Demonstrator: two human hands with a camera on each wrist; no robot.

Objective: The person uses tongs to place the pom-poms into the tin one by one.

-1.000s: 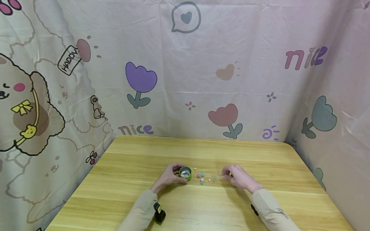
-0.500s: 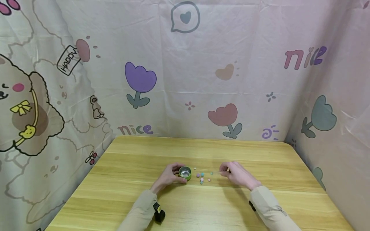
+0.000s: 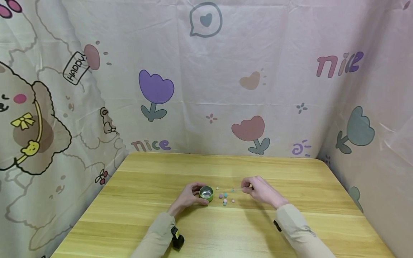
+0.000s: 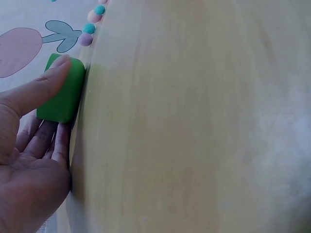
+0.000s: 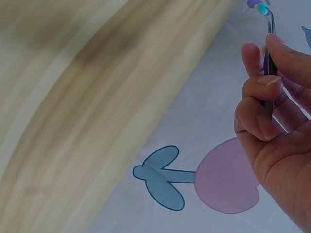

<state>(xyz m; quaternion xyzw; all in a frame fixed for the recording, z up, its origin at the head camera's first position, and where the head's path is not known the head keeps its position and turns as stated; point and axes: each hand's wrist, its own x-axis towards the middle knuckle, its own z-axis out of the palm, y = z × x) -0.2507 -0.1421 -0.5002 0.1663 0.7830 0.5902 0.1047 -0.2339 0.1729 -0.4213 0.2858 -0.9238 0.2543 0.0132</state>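
Note:
My left hand [image 3: 188, 197] grips a small round green tin [image 3: 206, 199] on the table, thumb on the near side and fingers round the far side. Its silvery inside faces up; whether anything lies in it is too small to tell. In my right hand [image 3: 262, 191] are metal tweezers [image 5: 268, 63], pinched between thumb and fingers. A teal pom-pom [image 5: 263, 8] sits between their tips, above the table and right of the tin. Several small pom-poms lie between the hands, among them a purple one [image 3: 221, 196], a blue one [image 3: 225, 195] and a pink one [image 3: 233, 201].
The wooden table [image 3: 155, 172] reaches back to a printed cloth [image 3: 200, 79] with tulips, which also hangs at both sides. A white pom-pom [image 3: 217, 188] lies just right of the tin. A black device [image 3: 177, 239] is strapped at the left sleeve.
My right hand has moved left and away from me, carrying the teal pom-pom in the tweezers toward the tin. My left hand and the tin have stayed in place.

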